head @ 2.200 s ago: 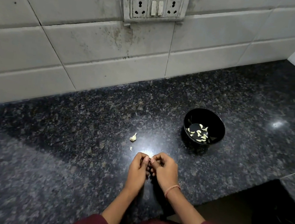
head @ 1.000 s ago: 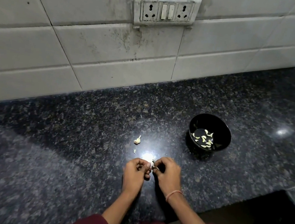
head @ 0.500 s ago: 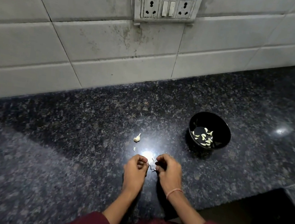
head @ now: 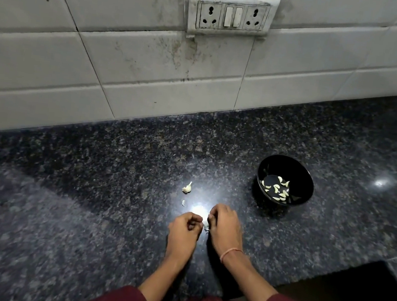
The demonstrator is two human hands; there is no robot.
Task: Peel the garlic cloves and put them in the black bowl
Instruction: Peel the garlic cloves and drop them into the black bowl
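Since half a second ago the two hands have drawn closer again: the left hand and right hand now meet over a pale clove pinched between their fingertips, where just before a small gap showed between them. Both hands are curled tight, fingers bent in; the right seems to grip the clove while the left picks at it, though which hand truly bears it I cannot tell. A dark fleck just below the clove may be loose skin. I judge this to mean the peeling of this clove is mid-way, not finished, so nothing is ready to go over yet

The bowl stands ahead and to the right of the right hand, well apart from it, with a scatter of peeled cloves in its bottom. Ahead and a little left of the left hand lies one more garlic piece, and nearer the hand a small scrap, both on the counter

How much skin is left on the held clove is hidden by the fingers. A glare spot just ahead of the hands washes out detail there. Whether the far piece is unpeeled is too small to say
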